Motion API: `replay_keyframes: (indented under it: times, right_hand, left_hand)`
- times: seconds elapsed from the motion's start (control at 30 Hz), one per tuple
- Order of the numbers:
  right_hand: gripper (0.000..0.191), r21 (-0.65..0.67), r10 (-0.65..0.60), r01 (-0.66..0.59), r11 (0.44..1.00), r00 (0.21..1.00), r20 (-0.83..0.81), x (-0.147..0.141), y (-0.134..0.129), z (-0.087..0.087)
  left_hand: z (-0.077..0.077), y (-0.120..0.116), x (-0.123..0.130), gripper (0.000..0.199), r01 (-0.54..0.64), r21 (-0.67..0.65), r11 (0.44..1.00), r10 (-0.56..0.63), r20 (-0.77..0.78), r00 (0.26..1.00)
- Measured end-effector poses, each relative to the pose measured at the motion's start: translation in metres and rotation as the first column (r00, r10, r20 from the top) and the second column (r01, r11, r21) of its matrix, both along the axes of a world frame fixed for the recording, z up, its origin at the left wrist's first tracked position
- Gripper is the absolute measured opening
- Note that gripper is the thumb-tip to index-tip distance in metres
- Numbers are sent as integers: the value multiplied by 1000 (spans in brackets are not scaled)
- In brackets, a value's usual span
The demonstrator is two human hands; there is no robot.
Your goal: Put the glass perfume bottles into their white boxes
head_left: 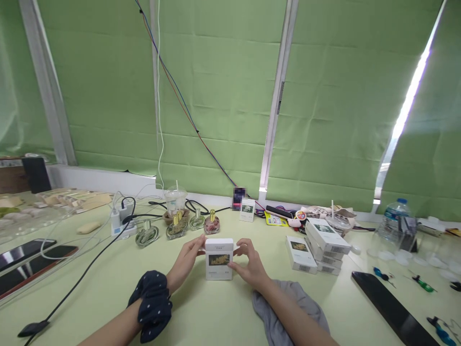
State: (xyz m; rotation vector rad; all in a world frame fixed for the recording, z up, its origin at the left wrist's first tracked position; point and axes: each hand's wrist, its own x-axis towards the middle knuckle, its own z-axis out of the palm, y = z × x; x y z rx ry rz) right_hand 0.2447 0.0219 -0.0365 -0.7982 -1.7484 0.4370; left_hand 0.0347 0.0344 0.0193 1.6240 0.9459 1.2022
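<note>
A small white box (219, 271) with a dark picture on its front stands upright on the table before me. My left hand (188, 260) grips its left edge near the top, fingers bent behind it. On the other side, my right hand (251, 267) has its thumb on the front right edge and curled fingers by the upper right side. A dark dotted scrunchie (153, 305) circles my left wrist. Behind the box are several glass bottles with gold or clear caps, among them a reddish bottle (212, 224) and a greenish bottle (147, 235).
Similar white boxes are stacked (326, 238) at the right, with a single box (301, 254) lying beside them. Grey cloth (288, 307) lies under my right forearm. A power strip (122, 226) with cables is at the left. A black slab (391, 305) and a water bottle (394, 221) are at the right.
</note>
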Motion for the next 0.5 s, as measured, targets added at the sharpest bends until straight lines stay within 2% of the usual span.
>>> replay_keyframes:
  times: [0.13, 0.33, 0.5]
  right_hand:
    - [35, -21, -15, 15, 1000, 1000, -16, 0, 4, -3]
    - [36, -89, 0, -7, 996, 997, -80, 1, 5, -2]
    - [33, -90, -3, -3, 996, 998, -63, 1, 5, -4]
  left_hand:
    - [3, -1, -1, 40, 47, 1, 999, -47, -5, 999]
    - [5, 0, -7, 44, 6, -23, 1000, -9, -106, 994]
    - [6, -1, -12, 59, 127, -82, 989, -137, -130, 982]
